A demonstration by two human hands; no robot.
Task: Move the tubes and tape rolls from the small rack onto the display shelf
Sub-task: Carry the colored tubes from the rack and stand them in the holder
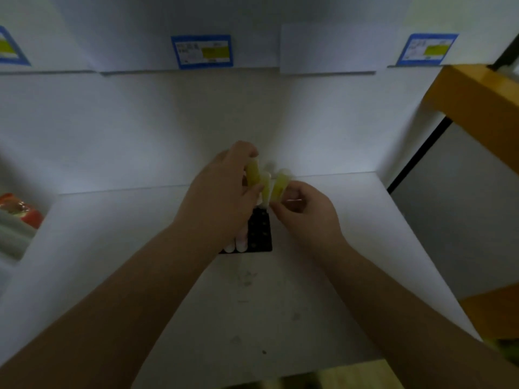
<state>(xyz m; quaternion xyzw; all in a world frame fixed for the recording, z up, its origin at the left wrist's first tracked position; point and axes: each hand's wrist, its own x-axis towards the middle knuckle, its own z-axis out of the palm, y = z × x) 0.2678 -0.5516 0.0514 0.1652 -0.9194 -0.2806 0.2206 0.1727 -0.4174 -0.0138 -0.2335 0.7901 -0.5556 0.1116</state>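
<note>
Left hand: my left hand [224, 189] has its fingers curled round a yellow tube [253, 172], thumb low on the body, fingertips up near the cap end.
Right hand: my right hand [306, 211] pinches a second yellow tube [279, 186] from its right side, fingers bent in on it.
Between the fingers: a third pale tube [265, 189] stands between the 2 held ones; I cannot tell which hand, if either, bears on it.
Rack: the small black rack [259, 234] lies just below both sets of fingers on the white display shelf [351, 220]; 2 white caps [236, 245] show at its near edge, under my left wrist.
Tape rolls: none that I can make out.
Step, as I judge it: lifting tubes clear of the rack.
Doing it well: pull each tube straight along its own axis, keep the 2 grips apart so the middle one is not dragged, then set them down on bare shelf beyond my fingertips.
Risk: the picture is blurred, so the grip may be looser than it looks.
</note>
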